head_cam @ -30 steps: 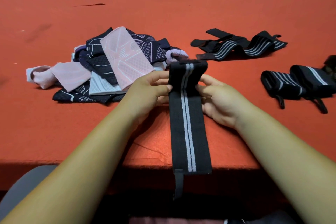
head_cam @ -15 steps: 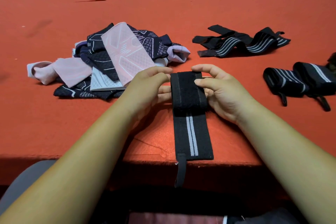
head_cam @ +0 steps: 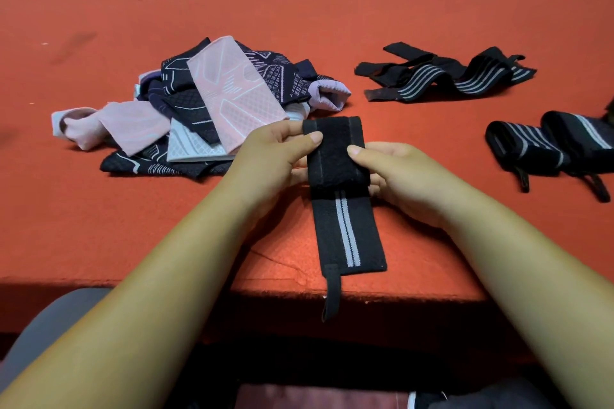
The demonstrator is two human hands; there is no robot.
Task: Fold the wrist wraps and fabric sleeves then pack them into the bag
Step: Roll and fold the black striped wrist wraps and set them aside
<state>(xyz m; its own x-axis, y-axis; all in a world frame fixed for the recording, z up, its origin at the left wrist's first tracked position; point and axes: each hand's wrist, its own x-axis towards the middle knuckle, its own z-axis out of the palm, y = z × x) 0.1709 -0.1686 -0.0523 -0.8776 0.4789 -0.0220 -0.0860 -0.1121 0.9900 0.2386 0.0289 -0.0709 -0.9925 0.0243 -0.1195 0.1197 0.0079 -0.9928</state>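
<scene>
The wrap is rolled further than before, its side edges pinched by the left hand and right hand; its loop overhangs the table edge at 6 o'clock.

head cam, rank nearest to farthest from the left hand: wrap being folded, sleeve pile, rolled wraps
1. wrap being folded: centre, pinched by the left hand itself.
2. sleeve pile: just beyond that hand and to its left.
3. rolled wraps: far right of the table, past the right hand.
</scene>
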